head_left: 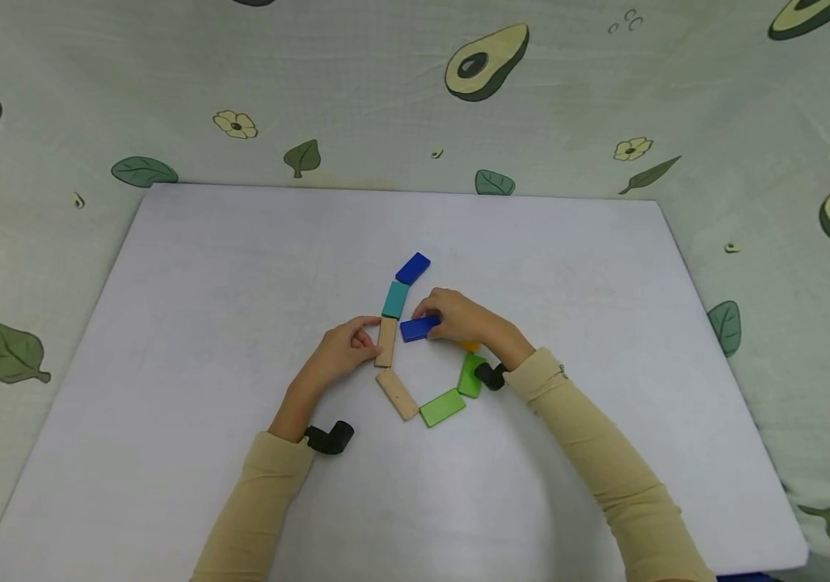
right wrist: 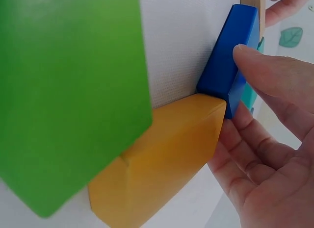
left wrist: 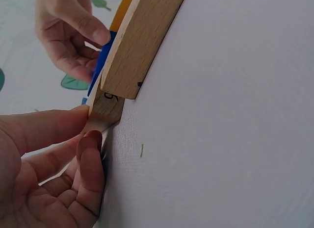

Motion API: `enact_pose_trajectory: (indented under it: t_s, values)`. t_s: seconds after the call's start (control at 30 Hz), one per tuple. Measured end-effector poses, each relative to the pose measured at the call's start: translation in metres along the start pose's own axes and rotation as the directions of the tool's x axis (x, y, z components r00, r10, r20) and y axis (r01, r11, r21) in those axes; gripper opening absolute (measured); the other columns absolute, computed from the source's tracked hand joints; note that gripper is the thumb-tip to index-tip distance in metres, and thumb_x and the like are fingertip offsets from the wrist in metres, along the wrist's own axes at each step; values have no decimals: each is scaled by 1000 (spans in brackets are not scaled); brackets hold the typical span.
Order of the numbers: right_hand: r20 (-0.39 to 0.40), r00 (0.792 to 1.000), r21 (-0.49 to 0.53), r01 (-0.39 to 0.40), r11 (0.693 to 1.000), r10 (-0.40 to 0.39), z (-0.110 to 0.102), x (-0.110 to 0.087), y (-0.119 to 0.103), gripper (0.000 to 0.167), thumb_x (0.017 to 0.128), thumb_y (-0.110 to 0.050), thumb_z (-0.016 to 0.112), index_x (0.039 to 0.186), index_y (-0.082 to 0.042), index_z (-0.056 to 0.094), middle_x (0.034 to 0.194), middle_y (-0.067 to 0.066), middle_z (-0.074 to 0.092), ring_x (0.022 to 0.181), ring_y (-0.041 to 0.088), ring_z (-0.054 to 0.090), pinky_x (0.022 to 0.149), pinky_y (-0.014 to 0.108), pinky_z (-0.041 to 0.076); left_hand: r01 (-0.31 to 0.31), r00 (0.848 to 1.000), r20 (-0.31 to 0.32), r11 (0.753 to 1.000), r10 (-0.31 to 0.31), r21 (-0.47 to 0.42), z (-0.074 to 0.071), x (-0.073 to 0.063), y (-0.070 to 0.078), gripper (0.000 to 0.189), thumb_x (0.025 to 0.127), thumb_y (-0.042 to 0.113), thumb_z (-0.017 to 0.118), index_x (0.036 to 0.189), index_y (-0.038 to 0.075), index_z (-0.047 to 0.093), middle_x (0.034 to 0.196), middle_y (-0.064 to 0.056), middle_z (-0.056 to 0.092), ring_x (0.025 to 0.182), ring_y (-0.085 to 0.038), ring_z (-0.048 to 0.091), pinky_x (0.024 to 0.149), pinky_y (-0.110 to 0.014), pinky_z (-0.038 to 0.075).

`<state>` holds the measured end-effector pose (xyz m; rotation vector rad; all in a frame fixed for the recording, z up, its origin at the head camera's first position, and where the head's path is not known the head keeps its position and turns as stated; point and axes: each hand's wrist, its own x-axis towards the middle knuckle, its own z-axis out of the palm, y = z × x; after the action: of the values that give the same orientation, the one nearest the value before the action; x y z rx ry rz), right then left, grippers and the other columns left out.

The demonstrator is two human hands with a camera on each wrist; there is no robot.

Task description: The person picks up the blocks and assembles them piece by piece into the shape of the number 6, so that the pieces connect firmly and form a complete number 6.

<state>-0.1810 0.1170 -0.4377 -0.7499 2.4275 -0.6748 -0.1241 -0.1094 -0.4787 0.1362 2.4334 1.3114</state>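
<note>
My right hand (head_left: 458,315) pinches a blue block (head_left: 419,328) between thumb and fingers. In the right wrist view, that blue block (right wrist: 228,54) meets one end of a yellow-orange block (right wrist: 167,154). My left hand (head_left: 345,347) holds a plain wooden block (head_left: 385,342) at its left side, with thumb and fingertips on it. The left wrist view has this wooden block (left wrist: 105,108) partly behind a second wooden block (left wrist: 144,46), and a dark mark on its end. A teal block (head_left: 396,299) touches the held wooden block's far end.
Another blue block (head_left: 413,268) continues the row beyond the teal one. A lower wooden block (head_left: 397,394) and two light green blocks (head_left: 443,407) curve round the near side. All lie on a white tabletop (head_left: 240,267), before an avocado-print cloth (head_left: 364,97).
</note>
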Motion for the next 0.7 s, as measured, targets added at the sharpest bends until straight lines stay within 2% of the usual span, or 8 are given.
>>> enact_pose_trajectory:
  t_s: [0.37, 0.7]
  values:
    - [-4, 1000, -3, 28, 1000, -28, 2, 3, 0, 32, 83, -6, 67, 115, -6, 64, 107, 11, 57, 100, 22, 53, 91, 36, 44, -24, 1000, -11, 1000, 24, -20, 1, -2, 2, 46, 86, 13, 65, 129, 5, 51, 79, -5, 57, 66, -12, 48, 62, -25, 39]
    - [-18, 1000, 18, 13, 1000, -13, 3, 1, 1, 33, 83, -6, 67, 116, -6, 63, 110, 11, 57, 103, 23, 53, 92, 36, 44, -2, 1000, -26, 999, 1, -35, 2, -4, 3, 45, 86, 15, 65, 127, 4, 52, 80, -6, 57, 66, -12, 48, 63, -25, 39]
